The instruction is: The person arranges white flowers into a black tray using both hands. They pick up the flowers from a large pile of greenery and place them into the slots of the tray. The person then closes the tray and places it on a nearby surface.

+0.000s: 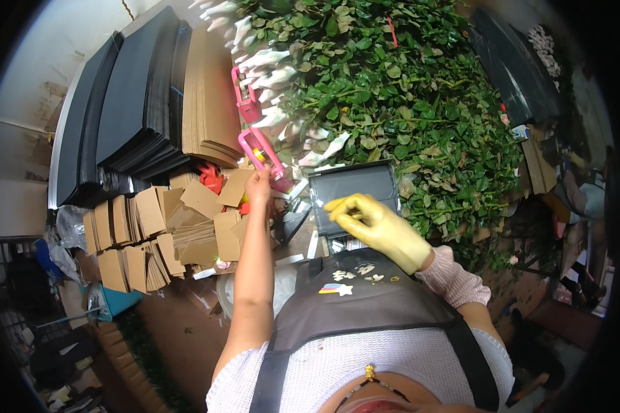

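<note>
My bare left hand (259, 185) is at the near end of a pink tape dispenser (261, 149); whether its fingers grip the dispenser or a piece of tape is too small to tell. A yellow rubber glove covers my right hand (364, 219), which is over the near part of a dark grey folded sheet (351, 186). Its thumb and forefinger are curled close together, and whether anything thin is between them cannot be told. Beyond the sheet lie leafy green stems (382, 113), with flower heads in white netting (273, 77) along their left side.
Stacked brown cardboard pieces (150, 211) lie at the left, below tall stacks of black sheets (134, 88) and brown board (209, 98). A second pink tape dispenser (245, 95) stands farther back. White paper strips (313, 243) lie near the table's front edge. Another person (589, 193) is at the far right.
</note>
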Demonstrator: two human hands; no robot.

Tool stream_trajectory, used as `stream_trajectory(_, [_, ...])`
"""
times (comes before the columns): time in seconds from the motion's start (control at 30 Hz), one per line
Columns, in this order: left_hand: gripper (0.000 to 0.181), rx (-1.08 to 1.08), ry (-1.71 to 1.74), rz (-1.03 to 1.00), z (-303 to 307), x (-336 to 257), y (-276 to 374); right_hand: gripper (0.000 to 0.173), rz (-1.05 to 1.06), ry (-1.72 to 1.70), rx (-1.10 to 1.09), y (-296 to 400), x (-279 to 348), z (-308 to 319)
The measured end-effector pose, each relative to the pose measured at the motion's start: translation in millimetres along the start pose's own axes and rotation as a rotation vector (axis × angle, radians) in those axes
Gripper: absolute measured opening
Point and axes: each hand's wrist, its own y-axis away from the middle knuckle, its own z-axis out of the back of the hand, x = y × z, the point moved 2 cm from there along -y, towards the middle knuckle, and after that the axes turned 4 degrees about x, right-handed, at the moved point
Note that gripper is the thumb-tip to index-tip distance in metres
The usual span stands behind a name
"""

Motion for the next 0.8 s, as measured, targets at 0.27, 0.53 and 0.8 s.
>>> stream_trajectory(0.27, [0.024, 0.187, 0.316, 0.226, -19.2, -38.3, 205.0, 0.039, -0.268, -0.598, 0.287, -84.1, -57.0, -57.0])
stream_trajectory(0.53, [0.045, 0.242, 0.231, 0.358, 11.3, -3.2, 79.6, 0.035, -0.24, 0.527, 0.35, -41.0, -29.1, -37.0])
stream_trajectory(0.8, [0.023, 0.203, -0.202, 0.001, -11.9, -15.6, 38.7, 0.026, -0.269, 0.081, 0.338, -35.3, -34.7, -23.2])
